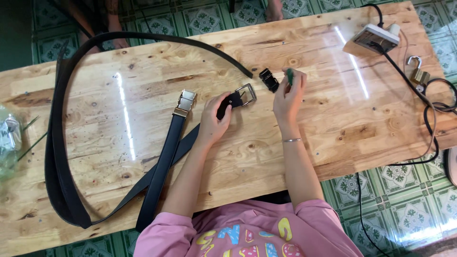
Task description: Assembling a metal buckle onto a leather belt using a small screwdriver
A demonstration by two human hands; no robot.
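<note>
Just left of centre frame, the left hand pinched the black belt near its silver buckle. Right of it, the right hand gripped a small green tool. Beyond lay a black clip.

The wooden counter is light brown with dark knots, and it shines. A black belt with a silver buckle lies on it, right under the left hand. Just left of that hand lies a second black belt with a gold clasp. A long black strap loops far out to the left of that hand. A small black clip sits just beside the right hand. Well off to the right of that hand lie a white power strip, a brass padlock and a black cord.
</note>
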